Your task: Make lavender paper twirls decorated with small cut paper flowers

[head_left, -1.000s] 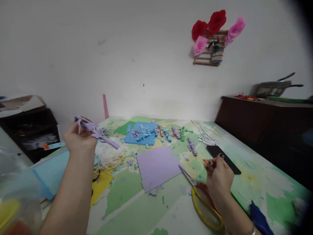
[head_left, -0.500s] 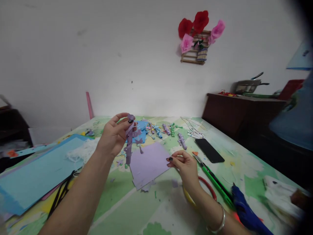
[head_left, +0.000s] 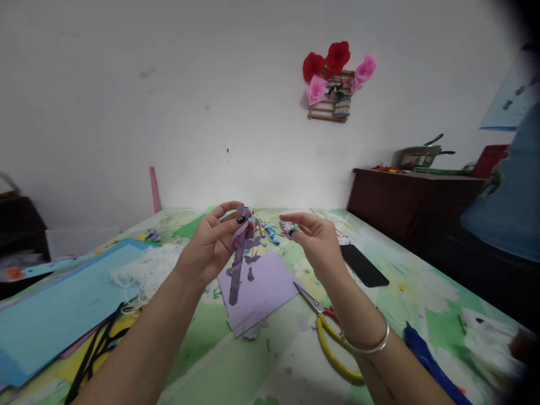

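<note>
Yellow-handled scissors [head_left: 327, 332] are lying on my table [head_left: 236, 365] beside a lilac paper sheet [head_left: 261, 289]. A black phone [head_left: 363, 265] is resting further right. Blue card [head_left: 59, 304] is lying at left, and paper roses [head_left: 335, 70] are hanging on the wall.

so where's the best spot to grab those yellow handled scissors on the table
Probably by the yellow loop handles, coming from the near side, beside the right hand's forearm. The scissors lie flat on the table with the closed blades pointing away toward the purple paper sheet, so the handles are the nearer, blunt end. The forearm partly hides one loop.
</note>
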